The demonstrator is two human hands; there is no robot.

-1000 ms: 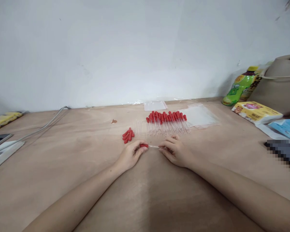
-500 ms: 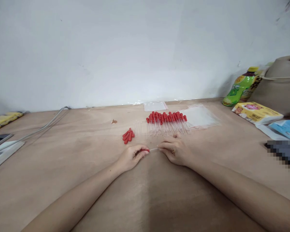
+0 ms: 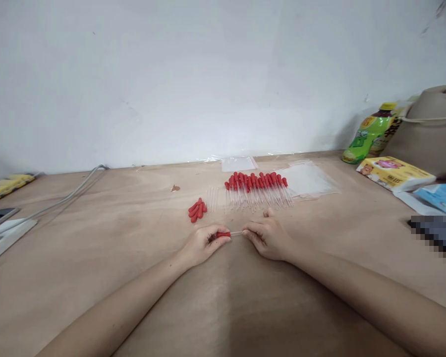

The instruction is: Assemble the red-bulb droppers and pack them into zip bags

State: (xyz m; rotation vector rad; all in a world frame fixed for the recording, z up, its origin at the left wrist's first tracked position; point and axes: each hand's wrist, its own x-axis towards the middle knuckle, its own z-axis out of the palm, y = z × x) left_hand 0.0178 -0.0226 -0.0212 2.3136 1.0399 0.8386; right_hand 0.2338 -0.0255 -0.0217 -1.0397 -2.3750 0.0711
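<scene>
Between thumb and fingers my left hand (image 3: 204, 244) pinches a red rubber bulb (image 3: 223, 234). A clear glass dropper tube (image 3: 237, 233) runs from the bulb's mouth to my right hand (image 3: 269, 237), whose fingers close on its other part; the far tip is hidden. Beyond my left hand lies a small heap of loose red bulbs (image 3: 197, 210). Several bare glass tubes (image 3: 212, 199) lie beside that heap. Further right, a row of droppers with red bulbs (image 3: 256, 182) rests with the tubes pointing toward me.
Clear plastic bags (image 3: 308, 179) lie behind the row. At right are a green bottle (image 3: 364, 136), a yellow box (image 3: 394, 172), a blue packet (image 3: 442, 197) and a beige bag (image 3: 423, 129). A grey cable (image 3: 74, 187) crosses the left, near a yellow-black strip (image 3: 9, 186).
Both hands stay on the dropper and have come slightly lower in view. My right-hand fingers have curled closer round the tube, and more of the red bulb shows.
</scene>
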